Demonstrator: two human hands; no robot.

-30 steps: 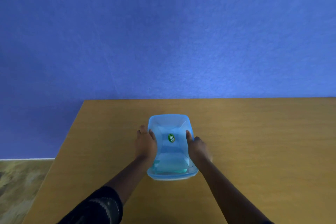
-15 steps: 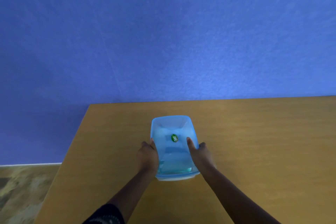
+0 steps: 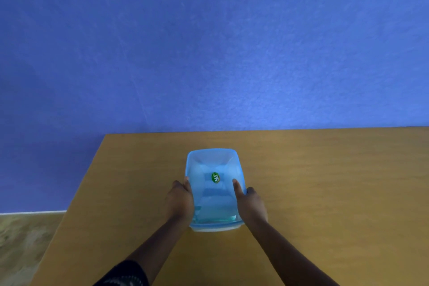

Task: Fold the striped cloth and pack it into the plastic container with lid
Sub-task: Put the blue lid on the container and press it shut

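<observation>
A translucent blue plastic container (image 3: 214, 162) with its lid on stands on the wooden table, a small green sticker (image 3: 215, 177) on top. Through the lid I make out a pale folded shape inside; its stripes cannot be made out. My left hand (image 3: 180, 202) clasps the container's left side, thumb on the lid edge. My right hand (image 3: 251, 204) clasps the right side, thumb lying on the lid.
The wooden table (image 3: 325, 193) reaches from the blue wall (image 3: 209, 42) toward me; its left edge runs diagonally at the lower left, with patterned floor (image 3: 21, 246) beyond it.
Both hands have slid back along the container's sides toward its near end. The container sits a little farther from me and straighter on the table.
</observation>
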